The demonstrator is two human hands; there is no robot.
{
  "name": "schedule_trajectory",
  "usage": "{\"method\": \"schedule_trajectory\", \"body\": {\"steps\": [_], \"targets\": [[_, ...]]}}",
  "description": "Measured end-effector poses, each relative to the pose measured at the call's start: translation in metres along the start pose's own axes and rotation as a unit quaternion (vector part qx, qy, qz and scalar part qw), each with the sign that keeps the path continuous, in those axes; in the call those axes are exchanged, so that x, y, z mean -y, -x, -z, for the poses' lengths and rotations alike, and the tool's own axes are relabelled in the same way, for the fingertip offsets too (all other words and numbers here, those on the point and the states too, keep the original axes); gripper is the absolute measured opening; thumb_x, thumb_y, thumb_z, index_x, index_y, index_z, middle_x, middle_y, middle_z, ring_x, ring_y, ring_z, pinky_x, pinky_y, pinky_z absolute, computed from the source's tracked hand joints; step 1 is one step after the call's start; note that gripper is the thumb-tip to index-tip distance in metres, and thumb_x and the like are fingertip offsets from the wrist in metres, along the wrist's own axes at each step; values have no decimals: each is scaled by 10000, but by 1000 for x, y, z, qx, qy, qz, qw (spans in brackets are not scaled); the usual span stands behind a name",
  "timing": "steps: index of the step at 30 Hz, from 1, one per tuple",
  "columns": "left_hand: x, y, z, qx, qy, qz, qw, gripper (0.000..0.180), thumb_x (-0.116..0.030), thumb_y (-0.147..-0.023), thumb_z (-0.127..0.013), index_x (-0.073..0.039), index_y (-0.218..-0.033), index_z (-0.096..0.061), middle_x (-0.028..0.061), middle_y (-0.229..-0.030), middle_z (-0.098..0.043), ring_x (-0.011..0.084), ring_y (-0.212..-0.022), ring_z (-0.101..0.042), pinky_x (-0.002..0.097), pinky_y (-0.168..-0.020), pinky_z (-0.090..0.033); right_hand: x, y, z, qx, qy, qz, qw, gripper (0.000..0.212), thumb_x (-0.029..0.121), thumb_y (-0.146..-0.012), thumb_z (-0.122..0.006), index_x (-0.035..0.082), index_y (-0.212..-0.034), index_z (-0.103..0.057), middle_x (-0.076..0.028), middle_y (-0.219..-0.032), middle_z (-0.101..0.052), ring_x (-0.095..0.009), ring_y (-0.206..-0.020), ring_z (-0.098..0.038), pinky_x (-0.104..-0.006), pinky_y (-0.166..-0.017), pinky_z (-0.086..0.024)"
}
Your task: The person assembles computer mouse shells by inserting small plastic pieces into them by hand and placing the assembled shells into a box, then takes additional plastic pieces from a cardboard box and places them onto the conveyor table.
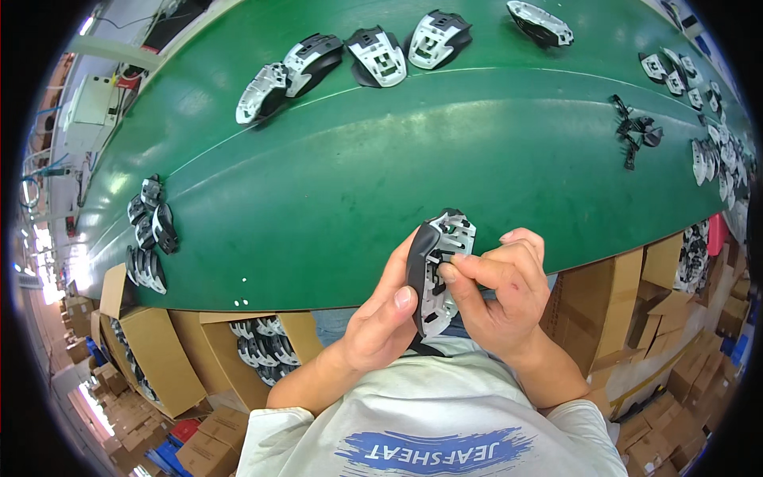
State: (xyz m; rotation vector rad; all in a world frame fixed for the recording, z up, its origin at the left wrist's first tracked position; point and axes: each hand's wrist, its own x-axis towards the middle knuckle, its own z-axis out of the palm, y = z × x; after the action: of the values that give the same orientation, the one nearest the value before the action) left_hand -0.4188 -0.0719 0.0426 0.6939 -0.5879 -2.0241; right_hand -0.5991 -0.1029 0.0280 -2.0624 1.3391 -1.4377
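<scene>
My left hand (381,326) grips a black-and-white plastic computer mouse shell (420,262) by its black outer side, thumb at the near edge. The shell stands on its side above the near edge of the green table, its pale, ribbed inside turned to the right. With thumb and forefinger pressed together, my right hand (505,298) pinches at a small black plastic piece (445,257) against the middle of that inside. The fingertips partly cover the piece, so I cannot tell whether it is seated in the shell.
Several similar shells (379,60) stand along the far side of the green table (381,159); others cluster at left (152,215) and far right. Small black parts (633,131) lie in a pile at right. Open cardboard boxes (163,350) holding shells flank me below the table edge.
</scene>
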Motion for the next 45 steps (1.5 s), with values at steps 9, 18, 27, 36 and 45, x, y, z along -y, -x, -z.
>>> {"method": "schedule_trajectory", "body": {"steps": [9, 18, 27, 36, 45], "targets": [[2, 3, 3, 8, -54, -12, 998, 804, -369, -1110, -487, -7, -1709, -91, 144, -1725, -261, 240, -1590, -263, 418, -1290, -209, 6, -13, 16, 113, 56, 35, 991, 204, 129, -834, -874, 152, -1000, -757, 37, -814, -646, -156, -695, -595, -441, -984, -462], [3, 8, 11, -16, 100, 3, 995, 803, -358, -1100, -520, -40, -1717, -116, 102, -1708, -308, 224, -1538, -360, 400, -1254, -286, 9, -9, 28, 165, 33, 25, 985, 321, 103, -796, -868, 141, -1106, -790, 27, -883, -680, -168, -739, -613, -473, -1016, -472], [0, -1, 7, -10, -121, -7, 993, 942, -482, -1038, -591, -28, -1712, -115, 159, -1688, -332, 246, -1517, -384, 420, -1252, -301, 31, -3, 37, 259, 16, 12, 966, 373, 101, -815, -825, 68, -1183, -777, -68, -1179, -756, -229, -928, -651, -409, -883, -501], [13, 1, 13, -26, -154, -48, 987, 946, -538, -1076, -551, 18, -1703, -112, 160, -1678, -338, 249, -1535, -354, 416, -1262, -270, 29, -6, 35, 318, -45, -38, 946, 351, 126, -865, -813, 19, -1195, -763, -109, -1246, -770, -234, -971, -698, -400, -877, -503], [26, 3, 11, -62, -170, -70, 981, 906, -547, -1109, -491, 35, -1696, -120, 164, -1664, -355, 238, -1499, -396, 393, -1244, -292, 14, -9, 29, 347, -94, -36, 933, 299, 130, -880, -791, 6, -1152, -773, -118, -1171, -786, -262, -938, -718, -407, -879, -527]]}}
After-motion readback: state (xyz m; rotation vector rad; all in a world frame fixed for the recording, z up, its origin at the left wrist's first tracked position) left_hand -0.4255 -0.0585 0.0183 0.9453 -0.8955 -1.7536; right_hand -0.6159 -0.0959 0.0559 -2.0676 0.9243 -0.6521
